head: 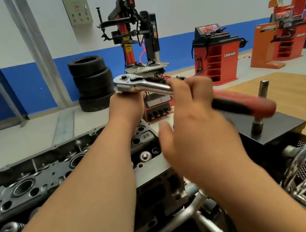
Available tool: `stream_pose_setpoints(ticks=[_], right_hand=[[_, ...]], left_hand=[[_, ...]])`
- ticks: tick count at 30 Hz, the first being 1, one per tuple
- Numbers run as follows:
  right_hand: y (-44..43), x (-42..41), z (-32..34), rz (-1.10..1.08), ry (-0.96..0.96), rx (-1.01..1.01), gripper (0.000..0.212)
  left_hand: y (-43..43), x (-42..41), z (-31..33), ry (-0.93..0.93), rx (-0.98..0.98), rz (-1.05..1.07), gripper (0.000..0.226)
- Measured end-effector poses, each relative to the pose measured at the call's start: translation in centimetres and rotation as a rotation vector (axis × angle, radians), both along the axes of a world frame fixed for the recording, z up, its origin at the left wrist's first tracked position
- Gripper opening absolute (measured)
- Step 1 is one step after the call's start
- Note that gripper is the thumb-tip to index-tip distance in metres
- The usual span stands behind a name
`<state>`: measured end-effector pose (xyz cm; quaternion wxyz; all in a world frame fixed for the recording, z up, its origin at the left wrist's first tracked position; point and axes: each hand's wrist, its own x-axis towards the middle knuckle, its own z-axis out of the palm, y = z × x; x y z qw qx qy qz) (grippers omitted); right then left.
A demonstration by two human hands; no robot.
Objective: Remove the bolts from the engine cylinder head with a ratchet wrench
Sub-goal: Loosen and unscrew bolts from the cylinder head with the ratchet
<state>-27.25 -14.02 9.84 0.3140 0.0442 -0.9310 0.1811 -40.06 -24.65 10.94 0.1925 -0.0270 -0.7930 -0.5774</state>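
While ratchet wrench (155,85) is held, left hand (127,102) fingers round head, right hand (194,112) fingers round shaft

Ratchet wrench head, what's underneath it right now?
The left hand grips the ratchet wrench from directly beneath its head, held up above the cylinder head. Anything fitted to the underside cannot be seen; the hand covers it.

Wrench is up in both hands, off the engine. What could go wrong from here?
1. The wrench is held in mid-air by the cylinder head. If the left hand or the blurred right hand slips, it could drop onto the casting.
2. Its red grip hangs close over the upright socket on the black plate. A swing may knock the socket over.
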Motion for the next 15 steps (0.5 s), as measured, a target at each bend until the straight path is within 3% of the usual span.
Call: stream_pose_setpoints(ticks=[2, 8, 12, 15], right_hand=[[0.9, -2.3, 0.3, -0.078, 0.069, -0.021, 0.055], [2.3, -12.8, 1.9, -0.106, -0.003, -0.08, 0.049], [-0.9, -18.7, 3.9, 0.099, -0.117, -0.145, 0.045], [-2.8, -20.5, 5.0, 0.286, -0.198, -0.074, 0.042]], left_hand=[[0.3, -0.3, 0.0, 0.01, 0.079, -0.029, 0.021], [0.4, 0.1, 0.2, -0.099, 0.16, -0.07, 0.02], [0.0, 0.0, 0.2, -0.119, 0.165, -0.097, 0.017], [-0.2, 0.0, 0.3, -0.112, 0.232, -0.075, 0.009]])
